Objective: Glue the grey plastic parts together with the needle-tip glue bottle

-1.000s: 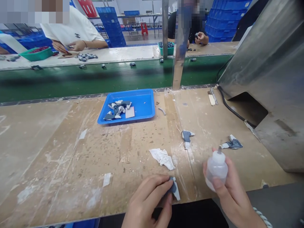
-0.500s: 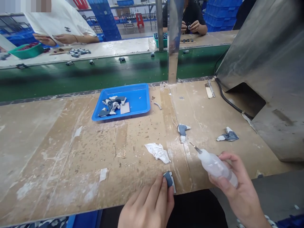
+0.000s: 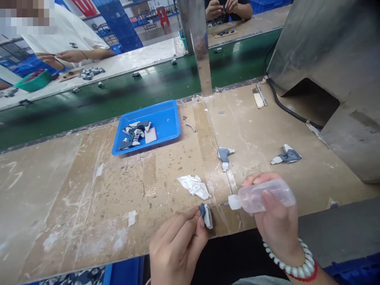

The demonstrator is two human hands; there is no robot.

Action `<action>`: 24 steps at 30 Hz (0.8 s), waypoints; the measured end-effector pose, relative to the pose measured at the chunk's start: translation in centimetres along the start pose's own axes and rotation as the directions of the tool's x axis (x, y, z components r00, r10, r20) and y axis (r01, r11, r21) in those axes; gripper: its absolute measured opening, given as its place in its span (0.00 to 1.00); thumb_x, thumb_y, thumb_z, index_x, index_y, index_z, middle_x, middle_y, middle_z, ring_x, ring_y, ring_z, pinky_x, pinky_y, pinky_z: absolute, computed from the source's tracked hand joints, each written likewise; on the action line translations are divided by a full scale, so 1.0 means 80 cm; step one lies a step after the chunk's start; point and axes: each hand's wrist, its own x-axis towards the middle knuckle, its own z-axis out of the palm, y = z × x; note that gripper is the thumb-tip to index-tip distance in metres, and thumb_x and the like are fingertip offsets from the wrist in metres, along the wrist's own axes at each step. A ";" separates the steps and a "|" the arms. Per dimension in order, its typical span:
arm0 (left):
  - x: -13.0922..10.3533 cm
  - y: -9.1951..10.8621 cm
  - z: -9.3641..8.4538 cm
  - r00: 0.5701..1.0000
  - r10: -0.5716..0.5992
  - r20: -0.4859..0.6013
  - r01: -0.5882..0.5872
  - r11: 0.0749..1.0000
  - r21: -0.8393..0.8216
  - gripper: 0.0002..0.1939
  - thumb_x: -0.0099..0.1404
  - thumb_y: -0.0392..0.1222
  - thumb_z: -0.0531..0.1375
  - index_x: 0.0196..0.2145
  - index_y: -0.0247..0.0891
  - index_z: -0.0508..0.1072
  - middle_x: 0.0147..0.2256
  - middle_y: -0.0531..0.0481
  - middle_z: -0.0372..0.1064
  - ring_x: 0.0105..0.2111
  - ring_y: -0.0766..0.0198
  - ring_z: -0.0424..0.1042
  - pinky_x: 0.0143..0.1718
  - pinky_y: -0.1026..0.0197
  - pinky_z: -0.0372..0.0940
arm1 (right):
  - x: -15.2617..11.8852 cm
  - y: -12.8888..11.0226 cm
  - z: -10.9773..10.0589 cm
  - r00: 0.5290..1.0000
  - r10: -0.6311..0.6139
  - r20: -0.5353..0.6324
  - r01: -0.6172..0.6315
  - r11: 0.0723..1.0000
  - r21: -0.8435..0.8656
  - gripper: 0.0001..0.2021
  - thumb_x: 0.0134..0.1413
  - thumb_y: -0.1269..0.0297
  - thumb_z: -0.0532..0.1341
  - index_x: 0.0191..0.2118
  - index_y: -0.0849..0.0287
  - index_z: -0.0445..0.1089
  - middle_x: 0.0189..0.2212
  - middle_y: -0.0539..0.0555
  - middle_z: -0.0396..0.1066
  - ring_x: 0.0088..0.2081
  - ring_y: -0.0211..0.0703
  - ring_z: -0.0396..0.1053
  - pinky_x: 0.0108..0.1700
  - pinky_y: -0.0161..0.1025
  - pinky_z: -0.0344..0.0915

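Observation:
Between thumb and fingers, my left hand [image 3: 181, 237] pinches a small grey-and-white plastic part [image 3: 208, 217] at the table's front edge, tilted up on its side. My right hand [image 3: 274, 209] is wrapped around a translucent squeeze bottle [image 3: 264, 196] with a thin needle tip. The bottle lies nearly level and its needle points left at the part; whether the tip touches it I cannot tell. A crumpled white tissue [image 3: 194, 187] lies just beyond my left hand. Two similar grey-and-white parts, one near the middle [image 3: 225, 157] and one farther right [image 3: 287, 154], rest on the table.
A blue tray [image 3: 166, 118] holds several grey-and-white parts and a pale square piece. Behind it runs a green conveyor [image 3: 118, 93] with small parts. A metal post [image 3: 200, 51] and a metal housing [image 3: 314, 79] with a black cable [image 3: 287, 113] stand right. Two people work opposite.
My right hand has turned the bottle level and brought its needle down and left to the part. My left hand has tilted the part up. The view has shifted and rotated slightly.

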 end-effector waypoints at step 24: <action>-0.003 -0.006 -0.002 0.979 -0.192 0.066 0.203 0.951 -0.232 0.07 0.70 0.33 0.62 0.34 0.39 0.79 0.39 0.48 0.80 0.36 0.65 0.79 0.37 0.68 0.72 | -0.006 -0.002 -0.002 0.915 -0.258 0.309 0.330 0.921 -0.206 0.12 0.60 0.56 0.69 0.40 0.57 0.71 0.34 0.50 0.76 0.37 0.36 0.78 0.41 0.28 0.76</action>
